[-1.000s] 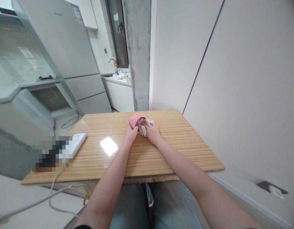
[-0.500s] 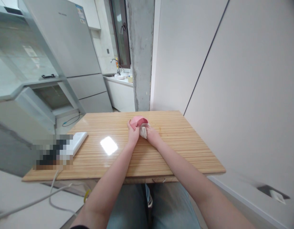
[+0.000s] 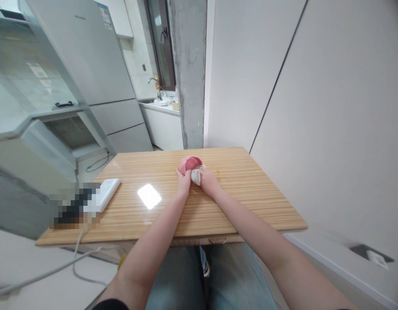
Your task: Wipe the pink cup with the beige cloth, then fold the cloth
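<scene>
Grip of the left hand (image 3: 183, 178) holds a pink bowl (image 3: 188, 163) at its left; the right hand (image 3: 209, 181) clasps a pale cloth (image 3: 195, 177) at the bowl's near right edge.

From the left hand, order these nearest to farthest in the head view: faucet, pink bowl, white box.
1. Pink bowl: held in the left hand.
2. White box: left side of the table.
3. Faucet: beyond the table, by the sink.

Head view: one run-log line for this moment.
left hand: holds pink bowl | right hand: holds white cloth at bowl's rim | bowl: tilted | bowl contact with wood-grain table: unclear
</scene>
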{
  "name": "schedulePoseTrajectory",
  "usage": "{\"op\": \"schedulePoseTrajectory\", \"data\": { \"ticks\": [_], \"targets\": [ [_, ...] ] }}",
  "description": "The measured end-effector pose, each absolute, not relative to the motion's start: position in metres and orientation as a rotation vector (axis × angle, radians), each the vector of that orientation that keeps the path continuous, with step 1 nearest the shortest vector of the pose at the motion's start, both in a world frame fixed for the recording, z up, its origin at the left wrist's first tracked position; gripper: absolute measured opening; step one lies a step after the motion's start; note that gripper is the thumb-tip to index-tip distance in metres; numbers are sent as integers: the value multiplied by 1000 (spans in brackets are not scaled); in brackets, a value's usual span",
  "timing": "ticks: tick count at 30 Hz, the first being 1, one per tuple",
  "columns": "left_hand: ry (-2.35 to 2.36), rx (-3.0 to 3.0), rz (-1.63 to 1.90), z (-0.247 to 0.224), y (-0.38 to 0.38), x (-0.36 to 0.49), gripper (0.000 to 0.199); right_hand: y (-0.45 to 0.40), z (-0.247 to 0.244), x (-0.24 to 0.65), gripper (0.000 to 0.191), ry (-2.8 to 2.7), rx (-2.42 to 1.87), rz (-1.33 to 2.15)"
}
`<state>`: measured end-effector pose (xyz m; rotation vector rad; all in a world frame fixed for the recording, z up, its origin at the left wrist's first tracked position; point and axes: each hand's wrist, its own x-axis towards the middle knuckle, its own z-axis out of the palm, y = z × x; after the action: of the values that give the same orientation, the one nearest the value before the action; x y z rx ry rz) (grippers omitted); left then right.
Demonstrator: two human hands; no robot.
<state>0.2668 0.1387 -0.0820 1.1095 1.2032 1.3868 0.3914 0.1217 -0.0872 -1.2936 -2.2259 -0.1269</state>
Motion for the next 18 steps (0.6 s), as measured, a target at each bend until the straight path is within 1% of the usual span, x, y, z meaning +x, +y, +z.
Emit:
{"op": "schedulePoseTrajectory", "data": {
  "ticks": [1,3,5,8,10,11,15,18],
  "targets": [
    [1254,1165,1405,-79,138,262,58,122,-86,393,25,-2236,-1276,-138],
    [1292,1333,1440,-70,135,256,61,122,-84,397,26,-2230,-1259,-151],
    [1241,1480,1440,-65,130,256,72,122,-84,402,29,-2204,-1280,-139],
    [1082,1427,1416,-66,126,264,90,121,-86,406,30,-2171,-1291,-104],
    [1021,1333,1409,-71,127,271,94,120,-88,403,30,-2164,-1243,-92],
    [1026,1298,1411,-74,128,272,91,120,-89,401,30,-2164,-1214,-88],
    [1181,1253,1439,-78,135,265,67,121,-88,393,24,-2191,-1192,-91],
    [1235,1349,1452,-72,136,256,63,120,-85,394,25,-2192,-1264,-159]
  ]
}}
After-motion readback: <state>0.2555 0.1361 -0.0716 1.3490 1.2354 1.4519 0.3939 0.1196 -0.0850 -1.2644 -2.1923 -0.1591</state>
